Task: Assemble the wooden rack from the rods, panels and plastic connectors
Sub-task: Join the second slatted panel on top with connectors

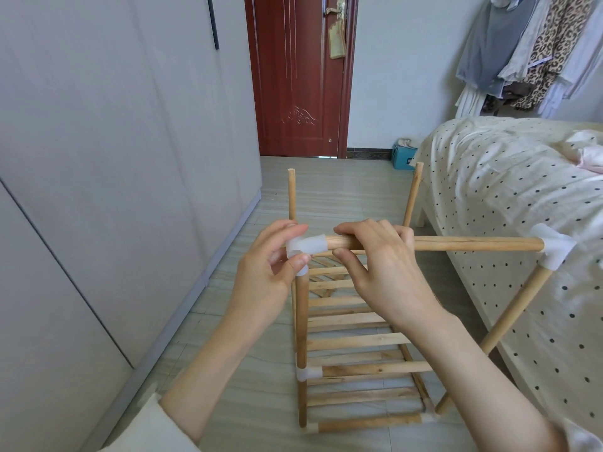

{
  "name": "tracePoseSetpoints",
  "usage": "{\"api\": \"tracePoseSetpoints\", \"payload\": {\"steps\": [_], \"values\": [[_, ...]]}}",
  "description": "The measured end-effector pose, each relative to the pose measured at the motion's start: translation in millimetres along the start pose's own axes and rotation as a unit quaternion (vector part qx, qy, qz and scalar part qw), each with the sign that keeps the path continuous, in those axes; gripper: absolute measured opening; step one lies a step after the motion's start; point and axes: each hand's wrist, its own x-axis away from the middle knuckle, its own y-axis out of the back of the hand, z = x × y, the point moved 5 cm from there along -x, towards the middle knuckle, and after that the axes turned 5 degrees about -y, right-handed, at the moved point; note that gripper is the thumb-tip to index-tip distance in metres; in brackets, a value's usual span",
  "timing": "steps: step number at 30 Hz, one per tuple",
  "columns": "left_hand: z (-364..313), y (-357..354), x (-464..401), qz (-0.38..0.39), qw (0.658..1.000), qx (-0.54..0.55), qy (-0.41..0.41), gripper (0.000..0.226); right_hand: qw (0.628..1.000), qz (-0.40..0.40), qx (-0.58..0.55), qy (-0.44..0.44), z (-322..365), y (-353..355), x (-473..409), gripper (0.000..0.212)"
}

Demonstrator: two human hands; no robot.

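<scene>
A partly built wooden rack (355,340) stands on the floor in front of me, with slatted panels between upright rods. My left hand (270,275) pinches a white plastic corner connector (305,247) on top of the near left upright rod (301,324). My right hand (385,269) grips the left end of a horizontal rod (473,244) that enters this connector. The rod's far end sits in a second white connector (554,251) atop the right upright (502,327). Two bare rod tops rise behind, a left rear rod (291,194) and a right rear rod (413,194).
A grey wardrobe (114,158) lines the left side. A bed with a dotted cover (509,190) fills the right, touching the rack. A red door (298,76) is ahead, a teal box (403,156) beside it, and clothes (528,50) hang at the upper right.
</scene>
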Motion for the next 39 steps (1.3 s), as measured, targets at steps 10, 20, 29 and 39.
{"api": "tracePoseSetpoints", "payload": {"steps": [10, 20, 29, 39], "values": [[-7.3, -5.1, -4.2, 0.038, 0.995, -0.093, -0.018, 0.039, 0.996, 0.08, 0.028, -0.008, -13.5, 5.4, -2.5, 0.036], [-6.7, -10.0, -1.9, 0.017, 1.0, -0.003, 0.005, 0.04, 0.997, 0.063, 0.027, 0.029, -15.5, 4.6, 1.4, 0.024], [14.7, -13.5, 0.2, 0.076, 0.995, 0.047, 0.054, 0.04, 0.995, 0.096, 0.037, -0.003, -21.3, 1.7, -1.7, 0.032], [41.2, -28.4, 6.7, 0.106, 0.943, 0.156, 0.274, 0.068, 0.996, 0.091, 0.022, 0.007, -5.0, -2.8, 3.1, 0.05]]}}
